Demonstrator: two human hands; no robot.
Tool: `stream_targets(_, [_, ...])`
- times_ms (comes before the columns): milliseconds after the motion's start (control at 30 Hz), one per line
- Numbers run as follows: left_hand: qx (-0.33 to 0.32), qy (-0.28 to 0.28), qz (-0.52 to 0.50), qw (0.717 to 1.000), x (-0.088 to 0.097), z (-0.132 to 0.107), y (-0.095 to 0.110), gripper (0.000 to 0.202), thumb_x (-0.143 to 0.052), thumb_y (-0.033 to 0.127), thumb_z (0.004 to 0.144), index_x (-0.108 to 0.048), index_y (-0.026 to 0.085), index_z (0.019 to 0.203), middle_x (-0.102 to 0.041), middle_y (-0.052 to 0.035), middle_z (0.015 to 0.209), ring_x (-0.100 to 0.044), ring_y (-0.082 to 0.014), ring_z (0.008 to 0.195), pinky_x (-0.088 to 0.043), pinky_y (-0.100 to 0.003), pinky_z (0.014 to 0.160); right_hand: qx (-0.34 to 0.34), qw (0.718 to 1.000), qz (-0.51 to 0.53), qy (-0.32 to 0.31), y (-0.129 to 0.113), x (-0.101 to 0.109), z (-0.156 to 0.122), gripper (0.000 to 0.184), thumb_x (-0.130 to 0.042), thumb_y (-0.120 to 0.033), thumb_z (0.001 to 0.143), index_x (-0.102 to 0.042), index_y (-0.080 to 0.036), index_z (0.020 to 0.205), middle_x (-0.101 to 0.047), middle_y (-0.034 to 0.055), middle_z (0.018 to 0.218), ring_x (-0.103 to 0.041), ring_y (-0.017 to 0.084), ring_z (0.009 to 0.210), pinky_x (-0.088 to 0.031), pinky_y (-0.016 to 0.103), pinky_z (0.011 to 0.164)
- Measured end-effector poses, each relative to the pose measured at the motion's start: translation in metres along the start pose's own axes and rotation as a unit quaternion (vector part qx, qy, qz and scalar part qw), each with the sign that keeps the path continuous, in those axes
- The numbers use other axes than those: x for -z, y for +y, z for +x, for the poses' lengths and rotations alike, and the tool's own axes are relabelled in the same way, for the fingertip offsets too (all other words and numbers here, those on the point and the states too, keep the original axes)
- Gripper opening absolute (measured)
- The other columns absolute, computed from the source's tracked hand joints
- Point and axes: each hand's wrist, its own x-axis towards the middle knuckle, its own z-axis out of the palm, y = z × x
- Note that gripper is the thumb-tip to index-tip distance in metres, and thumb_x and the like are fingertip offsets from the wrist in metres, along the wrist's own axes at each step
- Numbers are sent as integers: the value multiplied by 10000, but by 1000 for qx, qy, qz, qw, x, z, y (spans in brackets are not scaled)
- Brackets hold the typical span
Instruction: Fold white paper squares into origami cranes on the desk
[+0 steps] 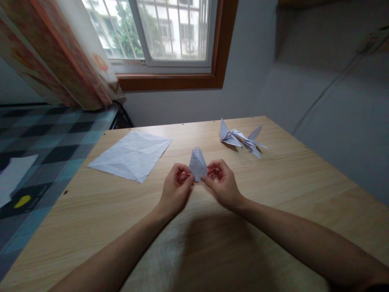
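A small piece of folded white paper (198,165) stands upright between my two hands, its pointed top split into tips. My left hand (179,184) pinches its lower left edge between thumb and fingers. On the opposite side, the thumb and fingers of my right hand (223,182) are closed on the lower right edge. Beyond my right hand lie two folded paper cranes (227,136), close together with their wings spread. A creased, unfolded sheet of white paper (133,156) lies flat to the left.
The wooden table (121,219) carries all of this. A checked cloth surface (75,138) with a white paper (18,174) on it adjoins at left. Behind stand a barred window (170,32), a curtain (54,48) and a wall (249,73) with a cable (322,95).
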Motion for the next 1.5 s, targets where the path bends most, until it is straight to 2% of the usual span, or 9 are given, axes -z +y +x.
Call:
stream_targets(200, [29,-52,-80,995,1,1,2,497,-784,236,689,-474,207,1076,-683,12,846,-652,-126,719,-501,-240,667,12,997,-28,-72,-3,3,-5,261,-771,-377,769,-586,-223,870,-572,-28,710,-518,127,617,-440,262,573])
stream_targets(300, [59,-78,-89,991,3,2,4,470,-814,288,671,-539,170,1034,-693,-14,819,-658,-139,724,-513,-255,679,19,996,-5,-93,-2,5,-5,193,-708,-359,821,-599,-222,900,-581,-20,737,-534,129,642,-453,264,599])
stream_targets(400, [85,-97,-93,987,4,2,4,430,-829,314,665,-581,157,979,-715,-53,875,-672,-163,769,-526,-278,707,25,997,17,-70,-2,7,0,151,-660,-302,835,-577,-234,941,-600,-10,820,-552,123,668,-469,262,626])
stream_targets(533, [87,-122,-88,985,5,2,1,414,-843,324,659,-604,151,950,-712,-42,857,-656,-150,743,-514,-261,685,43,997,20,-65,-7,11,10,328,-676,-246,777,-529,-263,1070,-602,-1,913,-568,128,703,-492,271,659])
stream_targets(733, [97,-134,-88,982,7,3,-6,419,-851,328,659,-624,142,959,-669,-7,770,-601,-112,649,-459,-213,604,109,987,-27,-110,-23,24,24,407,-628,-194,770,-541,-266,1160,-615,27,1020,-588,144,747,-507,302,695])
stream_targets(867, [102,-141,-70,982,9,2,-8,435,-848,344,665,-635,139,984,-658,-15,751,-590,-117,626,-445,-216,575,152,975,-98,-131,-29,30,31,269,-608,-149,779,-602,-242,1031,-644,25,967,-601,157,776,-506,309,712])
stream_targets(967, [102,-138,-47,984,9,1,-7,427,-842,352,669,-639,141,980,-630,1,708,-569,-111,594,-431,-213,551,152,972,-128,-121,-31,34,36,154,-616,-169,792,-612,-224,936,-655,21,897,-604,153,745,-510,304,694])
stream_targets(1300, [99,-130,-33,986,8,1,-8,410,-833,364,681,-635,146,966,-629,4,702,-573,-117,597,-434,-220,561,112,978,-98,-147,-30,37,41,114,-670,-198,785,-582,-212,856,-630,-5,778,-598,135,697,-509,281,660])
stream_targets(1500, [95,-132,-27,986,8,1,-6,389,-824,344,689,-623,146,956,-635,6,709,-568,-112,602,-415,-211,563,119,972,-111,-167,-31,37,42,211,-658,-153,760,-592,-212,952,-616,-17,774,-579,127,677,-499,274,652])
